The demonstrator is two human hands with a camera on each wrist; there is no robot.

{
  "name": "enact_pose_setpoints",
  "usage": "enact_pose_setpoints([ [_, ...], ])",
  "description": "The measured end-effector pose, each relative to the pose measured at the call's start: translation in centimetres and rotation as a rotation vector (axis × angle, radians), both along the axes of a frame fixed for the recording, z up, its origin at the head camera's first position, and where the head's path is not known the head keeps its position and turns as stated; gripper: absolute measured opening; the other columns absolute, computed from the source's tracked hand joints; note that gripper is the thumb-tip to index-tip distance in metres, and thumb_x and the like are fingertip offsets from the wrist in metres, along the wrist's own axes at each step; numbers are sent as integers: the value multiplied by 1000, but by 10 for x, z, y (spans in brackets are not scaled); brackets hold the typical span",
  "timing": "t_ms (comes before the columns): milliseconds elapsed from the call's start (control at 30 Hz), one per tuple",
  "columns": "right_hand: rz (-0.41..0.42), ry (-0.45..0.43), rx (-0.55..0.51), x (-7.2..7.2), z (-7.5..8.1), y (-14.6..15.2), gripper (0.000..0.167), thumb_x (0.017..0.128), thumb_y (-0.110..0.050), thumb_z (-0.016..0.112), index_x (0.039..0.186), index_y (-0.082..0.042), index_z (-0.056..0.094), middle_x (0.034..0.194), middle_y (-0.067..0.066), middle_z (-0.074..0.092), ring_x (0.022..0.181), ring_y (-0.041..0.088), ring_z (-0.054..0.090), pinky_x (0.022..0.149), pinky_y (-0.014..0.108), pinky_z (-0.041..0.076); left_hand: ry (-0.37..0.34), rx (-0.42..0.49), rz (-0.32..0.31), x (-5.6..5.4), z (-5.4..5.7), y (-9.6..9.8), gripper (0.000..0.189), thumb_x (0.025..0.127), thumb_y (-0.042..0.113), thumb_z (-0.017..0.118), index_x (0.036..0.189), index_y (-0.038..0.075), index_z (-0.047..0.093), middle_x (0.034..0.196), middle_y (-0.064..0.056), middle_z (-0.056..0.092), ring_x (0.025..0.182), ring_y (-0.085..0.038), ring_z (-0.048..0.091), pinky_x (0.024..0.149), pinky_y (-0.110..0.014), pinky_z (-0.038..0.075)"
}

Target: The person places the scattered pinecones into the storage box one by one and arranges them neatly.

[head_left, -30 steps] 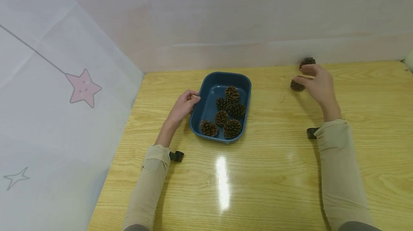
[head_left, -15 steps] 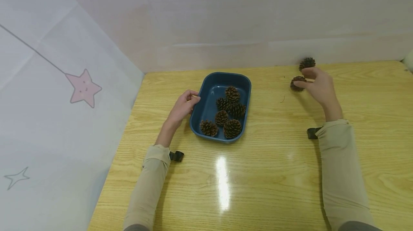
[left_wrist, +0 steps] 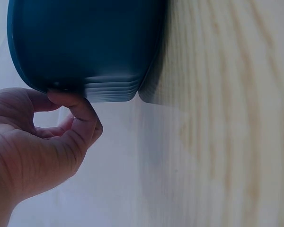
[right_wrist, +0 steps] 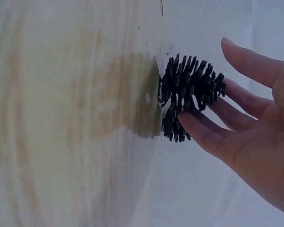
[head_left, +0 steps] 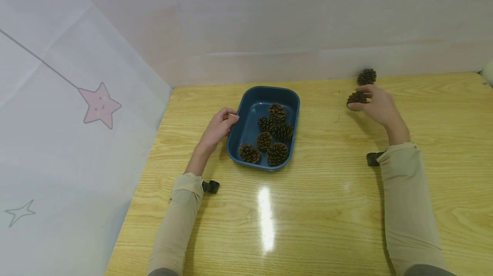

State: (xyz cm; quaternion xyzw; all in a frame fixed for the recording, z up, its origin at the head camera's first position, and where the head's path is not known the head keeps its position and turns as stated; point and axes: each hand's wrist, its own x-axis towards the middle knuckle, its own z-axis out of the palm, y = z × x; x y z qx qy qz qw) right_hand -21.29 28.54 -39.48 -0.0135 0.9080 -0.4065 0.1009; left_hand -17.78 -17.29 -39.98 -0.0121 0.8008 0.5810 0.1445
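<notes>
My left hand (head_left: 218, 129) pinches the left rim of a dark blue rectangular plastic tub (head_left: 246, 101) between thumb and fingers; the left wrist view shows the fingertips at the tub's edge (left_wrist: 118, 90). Inside lie several brown pine cones (head_left: 277, 153), mostly toward its right and near side. At the back right, my right hand (head_left: 379, 105) has thumb and fingers spread around a pine cone (right_wrist: 189, 82) on the table. A gap shows between the thumb and this cone in the right wrist view. Just behind stands another pine cone (head_left: 366, 76).
The wood-grain table (head_left: 323, 207) meets a pale cloth wall (head_left: 269, 23) at its back edge. Another pale sheet with a pink star (head_left: 102, 105) hangs on the left. Small brown crumbs lie near the right-hand cones.
My right hand has come slightly down and closer around the nearer right-hand cone, which has tipped a little. My left hand and the tub have stayed in place.
</notes>
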Motion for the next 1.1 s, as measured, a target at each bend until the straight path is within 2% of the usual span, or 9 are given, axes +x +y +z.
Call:
enact_pose_setpoints([
  [300, 36, 55, 4, 0, -4, 3, 58, 103, -19, 67, 148, 7, 41, 154, 34, 37, 140, 57, 35, 110, 68, 32, 30, -10, 3, 0, -3, -1, 38, 109, 27, 55, 139, 2, 54, 103, -10, 54, 79, -19, 52, 68, -30, 45],
  [467, 69, 47, 44, 2, -3, 1, 53, 103, -18, 67, 143, 8, 45, 150, 34, 40, 135, 55, 39, 107, 67, 33, 43, -18, 18, 1, -2, 1, 34, 109, 23, 55, 135, 3, 56, 98, -7, 55, 75, -17, 51, 66, -28, 45],
  [600, 92, 23, 67, 2, -2, 0, 52, 102, -19, 68, 142, 8, 46, 154, 34, 36, 137, 54, 36, 109, 68, 30, 42, -19, 26, 1, -2, 2, 32, 109, 22, 55, 135, 4, 57, 97, -5, 55, 73, -16, 51, 65, -27, 44],
  [733, 104, 24, 87, 1, -3, 1, 55, 102, -20, 69, 143, 8, 46, 151, 34, 40, 135, 55, 38, 109, 68, 30, 42, -24, 25, 1, -2, 2, 32, 109, 23, 55, 135, 4, 57, 96, -5, 54, 72, -16, 50, 65, -28, 44],
  [833, 81, 22, 80, 1, -4, 2, 59, 102, -23, 69, 145, 9, 44, 148, 35, 41, 132, 54, 42, 107, 67, 33, 42, -26, 24, 1, -2, 2, 32, 109, 23, 55, 135, 4, 57, 97, -5, 54, 72, -16, 48, 67, -29, 43],
  [933, 20, 35, 55, 1, -5, 1, 64, 102, -31, 68, 148, 8, 44, 144, 36, 45, 128, 53, 46, 103, 66, 38, 40, -29, 20, 1, -2, 1, 33, 109, 23, 55, 135, 4, 57, 97, -6, 53, 72, -17, 48, 68, -32, 43],
  [1100, -50, 107, 11, 4, -2, -3, 65, 102, -38, 68, 146, 5, 51, 135, 33, 56, 121, 48, 54, 97, 63, 43, 40, -32, 16, 1, -2, 1, 34, 109, 23, 55, 136, 3, 56, 98, -7, 53, 72, -17, 46, 70, -35, 43],
])
